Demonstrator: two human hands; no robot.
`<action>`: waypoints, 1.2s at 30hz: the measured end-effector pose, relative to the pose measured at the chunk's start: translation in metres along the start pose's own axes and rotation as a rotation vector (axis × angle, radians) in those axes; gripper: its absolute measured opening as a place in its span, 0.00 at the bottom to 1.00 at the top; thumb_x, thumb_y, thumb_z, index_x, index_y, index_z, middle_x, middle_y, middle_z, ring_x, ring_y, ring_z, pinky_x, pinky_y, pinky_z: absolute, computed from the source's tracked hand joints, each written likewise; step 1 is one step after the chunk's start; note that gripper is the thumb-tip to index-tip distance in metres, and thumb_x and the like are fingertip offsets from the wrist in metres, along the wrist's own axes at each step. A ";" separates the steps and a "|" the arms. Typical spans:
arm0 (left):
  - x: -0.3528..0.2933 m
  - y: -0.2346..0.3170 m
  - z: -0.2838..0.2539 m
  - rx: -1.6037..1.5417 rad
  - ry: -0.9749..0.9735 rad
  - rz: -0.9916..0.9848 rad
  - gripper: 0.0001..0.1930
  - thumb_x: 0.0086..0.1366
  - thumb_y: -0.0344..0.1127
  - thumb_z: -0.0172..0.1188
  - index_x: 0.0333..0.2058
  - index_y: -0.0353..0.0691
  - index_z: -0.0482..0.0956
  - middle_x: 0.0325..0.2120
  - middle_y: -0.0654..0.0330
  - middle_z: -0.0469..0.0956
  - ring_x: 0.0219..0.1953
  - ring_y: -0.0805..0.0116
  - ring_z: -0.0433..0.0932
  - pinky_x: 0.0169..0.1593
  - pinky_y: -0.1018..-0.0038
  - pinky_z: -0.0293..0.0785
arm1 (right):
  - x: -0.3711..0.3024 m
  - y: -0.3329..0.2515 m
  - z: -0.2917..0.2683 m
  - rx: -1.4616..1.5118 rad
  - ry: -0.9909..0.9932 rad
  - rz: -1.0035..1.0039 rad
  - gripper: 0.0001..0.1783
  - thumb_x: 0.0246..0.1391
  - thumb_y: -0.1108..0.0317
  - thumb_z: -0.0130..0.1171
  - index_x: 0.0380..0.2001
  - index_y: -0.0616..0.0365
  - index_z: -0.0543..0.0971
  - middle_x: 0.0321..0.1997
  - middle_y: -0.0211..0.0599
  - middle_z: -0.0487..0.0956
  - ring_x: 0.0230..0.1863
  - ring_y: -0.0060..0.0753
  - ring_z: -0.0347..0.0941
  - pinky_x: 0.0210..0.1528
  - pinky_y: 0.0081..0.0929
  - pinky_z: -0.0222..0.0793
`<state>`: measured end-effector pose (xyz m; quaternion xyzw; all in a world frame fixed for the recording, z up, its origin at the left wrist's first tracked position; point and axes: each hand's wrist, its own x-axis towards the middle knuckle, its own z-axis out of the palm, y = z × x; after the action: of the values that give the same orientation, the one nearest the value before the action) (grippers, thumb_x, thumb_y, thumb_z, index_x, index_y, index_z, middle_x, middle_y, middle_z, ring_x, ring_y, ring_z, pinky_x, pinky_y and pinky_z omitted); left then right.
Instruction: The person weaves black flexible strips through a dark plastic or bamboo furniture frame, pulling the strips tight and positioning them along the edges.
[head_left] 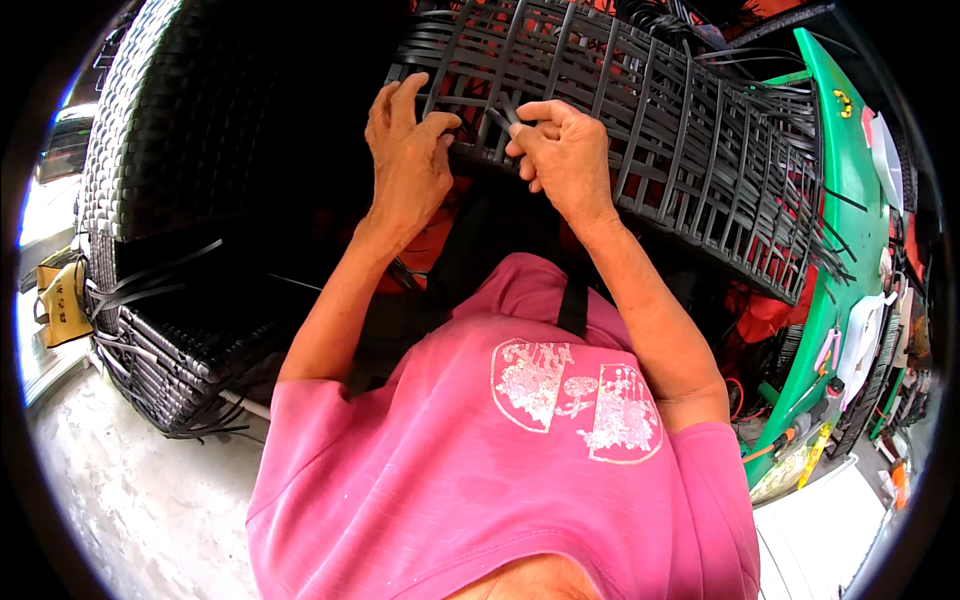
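Spread wide with the left hand, thumb and index finger well apart, at the left end of a long black open-lattice panel of flat, plastic-looking strips; cannot tell of any hold beneath those fingertips. Pinching a narrow dark grey flat strip with the right hand, thumb against index finger, close to the panel's near edge and toward the same left end.

Stretching from there to a near right corner, beside a tall green board. Bristling at that right end with loose black strip ends, overlapping the board in view, contact unclear.

Likely light in the single strip, springy, stiff lengthwise yet bendable across the flat, smooth enough to slip; perhaps prone to kinking rather than snapping. Best taken near the tip, by the flat faces. Probably more awkward than heavy as a panel, with some give between ribs; better steadied at crossings along the near edge than by loose ends.

Off to the left, a big black tightly woven piece.
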<state>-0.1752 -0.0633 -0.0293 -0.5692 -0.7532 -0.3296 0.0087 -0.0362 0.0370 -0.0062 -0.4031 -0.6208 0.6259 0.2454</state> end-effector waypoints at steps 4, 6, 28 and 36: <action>0.015 0.002 0.015 0.113 -0.087 0.027 0.12 0.50 0.24 0.59 0.33 0.46 0.80 0.57 0.54 0.60 0.60 0.49 0.54 0.60 0.56 0.48 | 0.004 -0.003 -0.008 0.019 0.030 0.094 0.09 0.47 0.75 0.55 0.32 0.71 0.74 0.19 0.38 0.77 0.14 0.21 0.71 0.12 0.18 0.66; 0.019 -0.003 0.017 0.123 -0.111 0.013 0.10 0.49 0.27 0.61 0.32 0.47 0.80 0.56 0.55 0.60 0.60 0.49 0.54 0.60 0.56 0.47 | 0.005 -0.005 -0.003 0.010 0.015 0.129 0.09 0.47 0.76 0.55 0.32 0.72 0.74 0.20 0.38 0.77 0.14 0.22 0.72 0.12 0.18 0.66; 0.028 -0.027 0.028 0.091 -0.148 0.126 0.16 0.50 0.37 0.66 0.40 0.56 0.81 0.60 0.56 0.53 0.61 0.46 0.47 0.61 0.45 0.37 | 0.016 0.011 0.006 -0.143 -0.060 0.067 0.12 0.47 0.74 0.57 0.36 0.68 0.78 0.19 0.34 0.76 0.15 0.17 0.68 0.14 0.16 0.63; 0.029 -0.024 0.015 -0.001 -0.140 0.140 0.07 0.51 0.32 0.63 0.31 0.46 0.80 0.60 0.58 0.56 0.60 0.50 0.51 0.61 0.56 0.44 | 0.013 0.009 0.004 -0.267 -0.126 -0.042 0.09 0.49 0.70 0.58 0.31 0.64 0.80 0.17 0.30 0.75 0.14 0.16 0.67 0.14 0.16 0.63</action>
<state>-0.2005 -0.0340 -0.0416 -0.6422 -0.7100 -0.2881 -0.0212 -0.0446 0.0443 -0.0180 -0.3790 -0.7210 0.5567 0.1630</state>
